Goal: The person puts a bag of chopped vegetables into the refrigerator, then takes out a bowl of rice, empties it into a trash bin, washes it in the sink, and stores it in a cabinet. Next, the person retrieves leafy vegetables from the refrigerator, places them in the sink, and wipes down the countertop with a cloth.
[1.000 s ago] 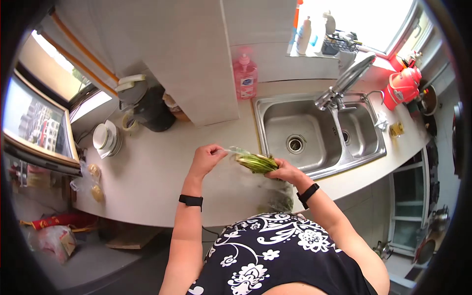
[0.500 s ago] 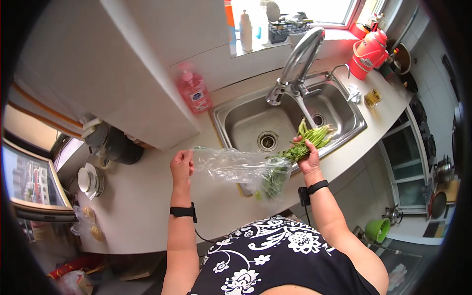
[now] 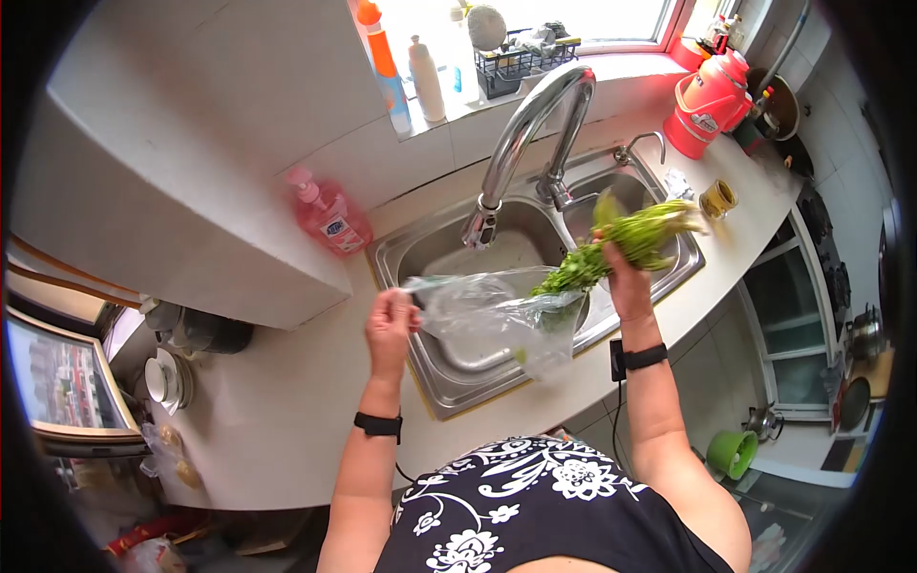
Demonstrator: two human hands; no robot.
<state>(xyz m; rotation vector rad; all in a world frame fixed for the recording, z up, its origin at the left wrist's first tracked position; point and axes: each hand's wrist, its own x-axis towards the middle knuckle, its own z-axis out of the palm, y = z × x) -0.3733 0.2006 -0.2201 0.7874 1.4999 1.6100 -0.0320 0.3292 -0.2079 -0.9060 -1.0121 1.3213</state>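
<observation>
My left hand [image 3: 390,322] is closed on the edge of a clear plastic bag [image 3: 487,310], which stretches across the left basin. My right hand [image 3: 628,284] grips a bunch of leafy greens [image 3: 635,241] above the smaller right basin. The pale stalks point right, and the leafy ends lie at the bag's right side, some seen through the plastic. Both hands are over the double steel sink [image 3: 468,392]. The curved faucet [image 3: 535,110] stands behind the bag.
A pink soap bottle [image 3: 330,215] stands left of the sink. Behind the right basin are a red thermos [image 3: 707,107] and a yellowish glass jar [image 3: 718,199]. Bottles and a black rack [image 3: 504,72] sit on the windowsill. Stacked plates [image 3: 167,380] are at far left.
The greens have left the counter side and moved right over the sink, coming mostly out of the bag. The bag is now stretched out between my hands. The view has shifted toward the sink.
</observation>
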